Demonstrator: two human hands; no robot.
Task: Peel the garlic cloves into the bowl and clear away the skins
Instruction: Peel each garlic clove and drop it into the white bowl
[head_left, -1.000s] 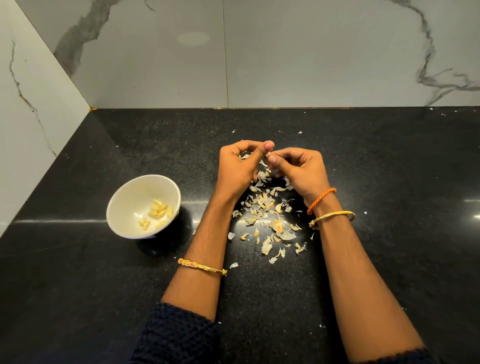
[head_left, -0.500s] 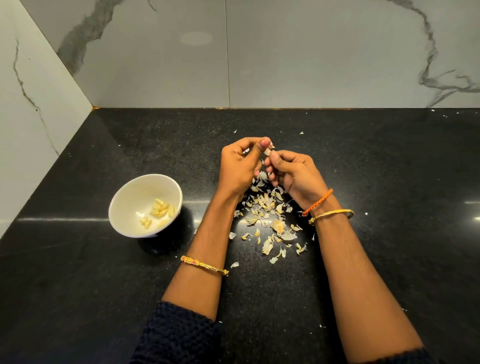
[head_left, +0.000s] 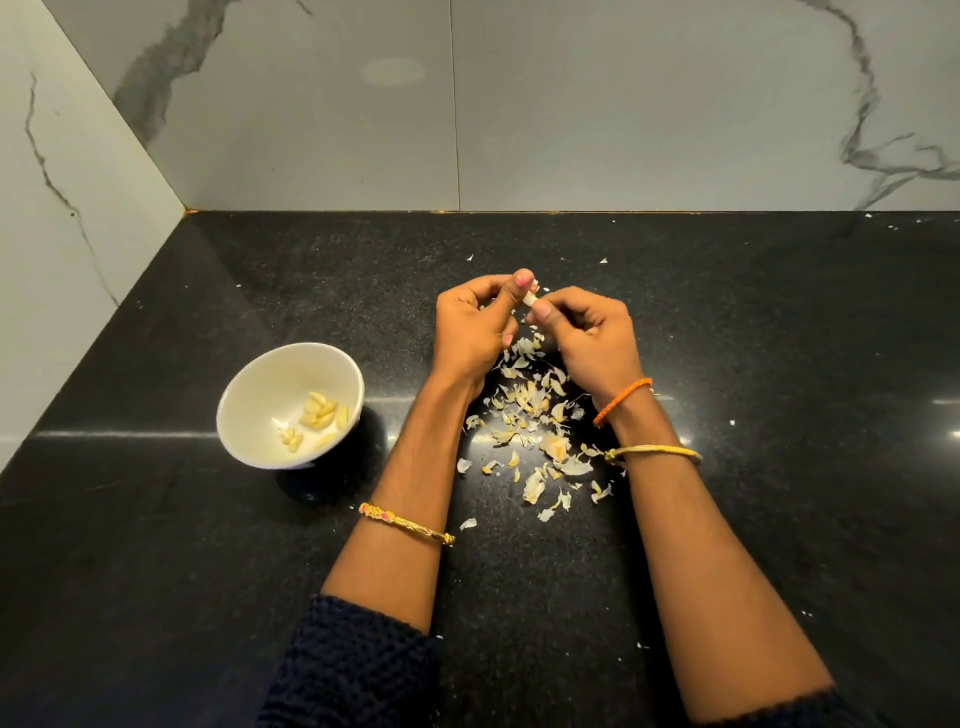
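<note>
left hand (head_left: 475, 327) and right hand (head_left: 587, 332) pinch one garlic clove (head_left: 530, 299) together | above the skins (head_left: 530, 415) | bowl (head_left: 270, 384) with peeled cloves (head_left: 319, 410) left of skins | black bench (head_left: 779, 364)

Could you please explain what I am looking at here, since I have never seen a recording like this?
There is no machine: a person wears a camera on the head, looking down at their own arms. The left hand and right hand meet over a black counter and together pinch a small garlic clove, apparently peeling it. Below them lies a scatter of papery skins. To the left stands a white bowl holding peeled cloves. Marble wall tiles rise behind.
</note>
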